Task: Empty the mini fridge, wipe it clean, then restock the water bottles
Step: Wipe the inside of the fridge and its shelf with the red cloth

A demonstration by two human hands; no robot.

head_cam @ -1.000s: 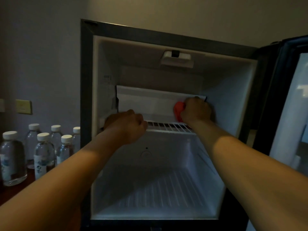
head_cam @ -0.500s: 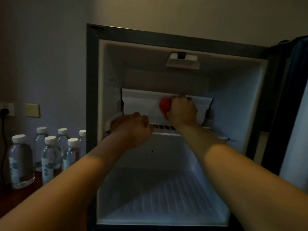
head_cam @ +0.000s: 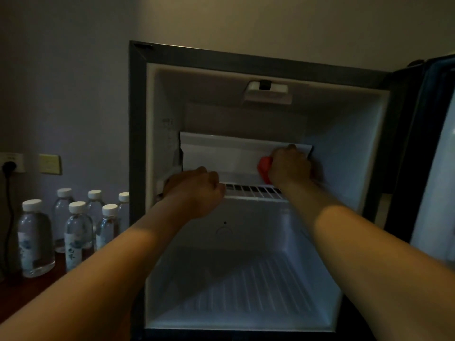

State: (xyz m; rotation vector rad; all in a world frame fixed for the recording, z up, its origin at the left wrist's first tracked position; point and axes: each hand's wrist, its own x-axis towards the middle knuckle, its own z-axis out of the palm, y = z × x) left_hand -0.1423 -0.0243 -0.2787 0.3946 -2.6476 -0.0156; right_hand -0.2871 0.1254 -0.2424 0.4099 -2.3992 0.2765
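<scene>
The mini fridge [head_cam: 349, 148] stands open with nothing stored inside. My right hand [head_cam: 289, 166] grips a red cloth [head_cam: 264, 166] and presses it against the right end of the white panel [head_cam: 221, 156] at the back, above the wire shelf [head_cam: 253, 191]. My left hand [head_cam: 197, 190] is curled over the shelf's front left edge. Several water bottles [head_cam: 78, 230] with white caps stand outside, left of the fridge.
The fridge door [head_cam: 428, 143] hangs open at the right. A wall socket with a black plug [head_cam: 11, 166] and a switch plate [head_cam: 49, 164] sit on the left wall above the dark wooden surface [head_cam: 29, 289] bearing the bottles.
My right hand slid the red cloth from the middle of the back panel to its right end. My left hand stayed on the shelf edge.
</scene>
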